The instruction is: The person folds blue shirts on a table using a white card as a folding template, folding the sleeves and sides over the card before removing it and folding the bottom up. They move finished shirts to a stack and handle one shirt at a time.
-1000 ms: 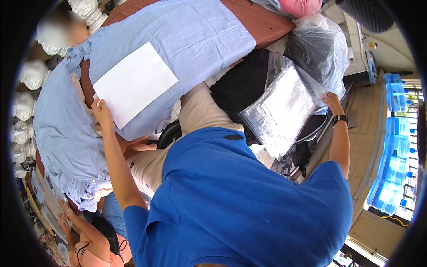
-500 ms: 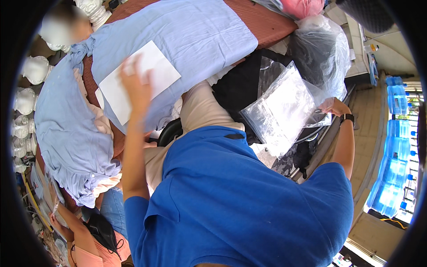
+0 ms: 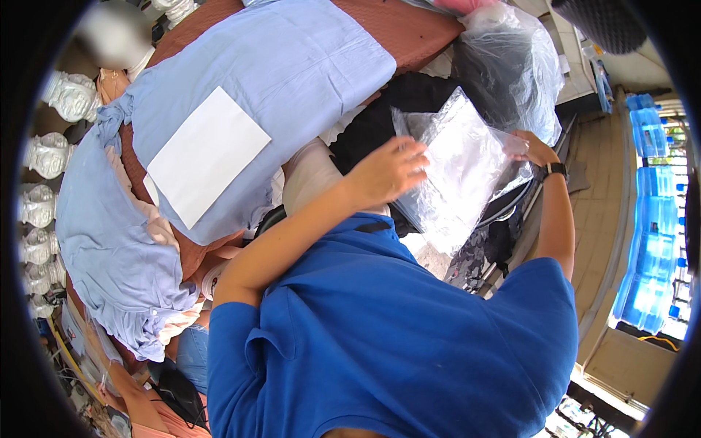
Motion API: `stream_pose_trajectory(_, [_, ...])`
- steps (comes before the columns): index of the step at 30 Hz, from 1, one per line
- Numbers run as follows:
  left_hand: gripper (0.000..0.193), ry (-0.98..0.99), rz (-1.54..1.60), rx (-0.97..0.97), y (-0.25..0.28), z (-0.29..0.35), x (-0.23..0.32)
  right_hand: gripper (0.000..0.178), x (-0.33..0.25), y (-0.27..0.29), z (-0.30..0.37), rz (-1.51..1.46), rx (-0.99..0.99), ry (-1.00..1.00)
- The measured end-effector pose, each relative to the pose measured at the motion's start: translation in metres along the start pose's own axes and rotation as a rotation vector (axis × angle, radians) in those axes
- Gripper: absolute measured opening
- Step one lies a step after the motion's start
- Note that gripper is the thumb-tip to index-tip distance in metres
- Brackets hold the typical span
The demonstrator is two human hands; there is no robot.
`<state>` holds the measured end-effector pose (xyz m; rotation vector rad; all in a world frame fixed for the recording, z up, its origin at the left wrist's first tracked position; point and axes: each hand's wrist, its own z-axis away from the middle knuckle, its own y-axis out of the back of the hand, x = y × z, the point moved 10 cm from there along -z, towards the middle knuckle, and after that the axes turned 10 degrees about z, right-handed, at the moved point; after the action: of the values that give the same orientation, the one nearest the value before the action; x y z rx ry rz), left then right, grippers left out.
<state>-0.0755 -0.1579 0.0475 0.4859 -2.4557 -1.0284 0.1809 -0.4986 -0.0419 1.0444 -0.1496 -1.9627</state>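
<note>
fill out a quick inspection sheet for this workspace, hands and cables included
Surface: red-brown covering, largely under light blue fabric
Job's things: white paper sheet flat on the fabric; clear plastic bag, glare hiding its detail
Clutter: black cloth and a large, full transparent bag beyond
Hands: right hand grips the plastic bag's edge; left hand beside it, fingers loosely curled, contact unclear
Cables: yellow cord, far right
Surroundings: white sculpted pieces at left; blue water bottles at right; co-worker in peach top, lower left
</note>
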Motion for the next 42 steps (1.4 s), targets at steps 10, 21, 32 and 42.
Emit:
stream_pose_trajectory(10, [0.010, 0.000, 0.378, -0.276, -0.066, 0.006, 0.060, 0.032, -0.030, -0.006, -0.056, 0.597, 0.556, 0.218])
stream_pose_trajectory(21, [0.051, 0.026, 0.588, -0.273, -0.062, 0.001, 0.078, 0.029, -0.001, 0.006, -0.015, 0.632, 1.147, -0.015])
stream_pose_trajectory(32, [0.027, 0.237, 0.577, 0.108, 0.035, 0.032, 0.015, 0.032, -0.125, -0.051, 0.002, 0.657, 1.177, 0.476])
stream_pose_trajectory(42, [0.033, 1.095, -0.338, 0.785, 0.245, 0.310, -0.049, 0.022, -0.345, -0.258, 0.043, 0.551, 0.677, 1.253])
